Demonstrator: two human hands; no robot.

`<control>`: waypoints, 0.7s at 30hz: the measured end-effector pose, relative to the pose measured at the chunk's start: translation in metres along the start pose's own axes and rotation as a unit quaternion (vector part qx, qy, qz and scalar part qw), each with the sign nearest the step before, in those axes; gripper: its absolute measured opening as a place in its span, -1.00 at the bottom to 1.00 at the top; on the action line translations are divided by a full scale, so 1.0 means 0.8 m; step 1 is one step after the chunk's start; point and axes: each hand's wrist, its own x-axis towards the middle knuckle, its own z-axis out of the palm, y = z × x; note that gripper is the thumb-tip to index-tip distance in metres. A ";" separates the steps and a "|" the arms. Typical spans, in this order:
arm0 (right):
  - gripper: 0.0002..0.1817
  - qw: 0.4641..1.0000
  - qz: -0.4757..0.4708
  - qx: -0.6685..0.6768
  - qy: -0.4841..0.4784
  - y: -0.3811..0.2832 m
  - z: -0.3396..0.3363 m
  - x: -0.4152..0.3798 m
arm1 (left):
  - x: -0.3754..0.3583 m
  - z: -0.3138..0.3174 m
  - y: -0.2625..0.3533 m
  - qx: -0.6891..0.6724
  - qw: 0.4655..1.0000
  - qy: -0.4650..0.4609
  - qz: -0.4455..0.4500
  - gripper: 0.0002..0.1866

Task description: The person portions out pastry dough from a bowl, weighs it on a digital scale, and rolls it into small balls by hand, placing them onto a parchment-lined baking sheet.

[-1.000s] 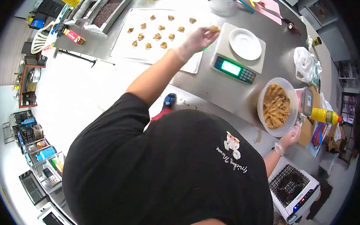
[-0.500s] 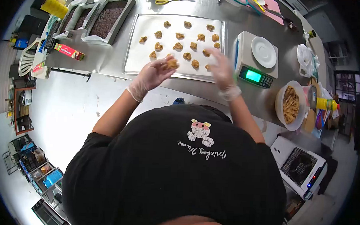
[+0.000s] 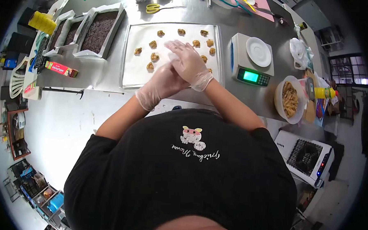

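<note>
Over the near part of the baking tray (image 3: 125,71), my two gloved hands are pressed palm to palm. My left hand (image 3: 167,79) lies beneath, cupped, and my right hand (image 3: 190,65) crosses over it with its fingers stretched up and left. The lump of cookie dough seen earlier in my left hand is hidden between the palms. Brown lumps of cookie dough (image 3: 155,57) sit spaced out on the tray's white paper, some covered by my hands.
Right of the tray stands a digital scale (image 3: 241,62) bearing a white saucer (image 3: 258,52). A bowl of dough (image 3: 290,101) is farther right. At left are paper-lined cake pans (image 3: 99,31) and a baking paper box (image 3: 61,69); yellow scissors (image 3: 153,8) lie behind.
My right hand has swung left from the tray's right edge onto my left hand. My left hand has moved slightly right and down, and its dough is now hidden. The whole view has shifted.
</note>
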 end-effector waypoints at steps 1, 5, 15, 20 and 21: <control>-0.55 1.000 0.008 -0.026 -0.010 0.002 0.000 -0.006 | 0.002 -0.002 0.012 -0.216 0.976 0.016 -0.023 -0.54; -0.54 0.997 -0.049 0.006 -0.053 -0.034 0.014 -0.025 | 0.026 -0.008 0.014 -0.297 0.948 0.112 0.020 -0.49; -0.54 0.999 -0.034 -0.021 0.006 -0.036 0.013 -0.018 | 0.032 0.006 0.030 -0.278 0.949 0.144 0.045 -0.55; -0.49 0.992 0.031 0.087 -0.089 -0.013 -0.011 0.020 | 0.034 -0.005 0.033 -0.284 0.946 0.145 0.051 -0.60; -0.48 0.993 0.068 0.080 -0.061 -0.008 -0.010 0.015 | 0.034 -0.008 0.035 -0.284 0.947 0.140 0.043 -0.61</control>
